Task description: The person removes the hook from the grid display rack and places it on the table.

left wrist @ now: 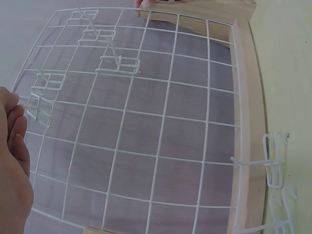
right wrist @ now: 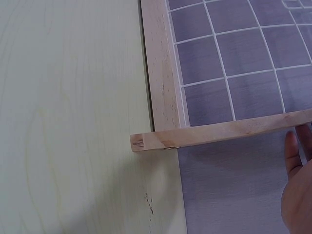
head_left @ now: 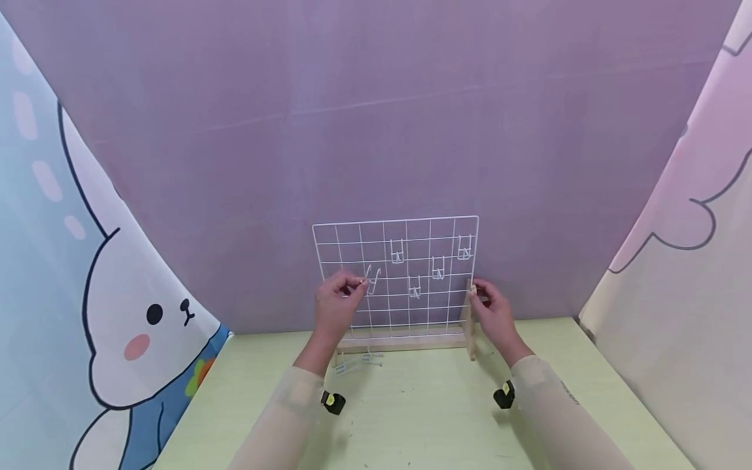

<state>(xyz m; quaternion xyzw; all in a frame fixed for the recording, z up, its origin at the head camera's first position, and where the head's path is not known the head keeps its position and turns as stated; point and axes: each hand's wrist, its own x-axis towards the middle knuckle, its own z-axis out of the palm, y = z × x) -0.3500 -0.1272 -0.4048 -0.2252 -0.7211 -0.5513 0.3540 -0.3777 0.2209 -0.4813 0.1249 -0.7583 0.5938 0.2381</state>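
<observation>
Plainly, left hand (head_left: pixel 336 305) pinches white bent-wire hook (head_left: pixel 373 281); right hand (head_left: pixel 495 318) pinches wooden post (right wrist: pixel 222 129); white grid (left wrist: pixel 163 116) square-meshed, upright.

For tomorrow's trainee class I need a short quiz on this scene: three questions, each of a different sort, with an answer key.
1. Which one? Which of the person's hands pinches a white hook?

2. True or false? The right hand touches the right side of the wooden stand.

3. Count. Leaving out the pinched one, how many other hooks hang on the wire grid?

Key:
1. The left hand.
2. True; its fingers are at the upright post on that side.
3. Four; the head view shows them all.
</observation>
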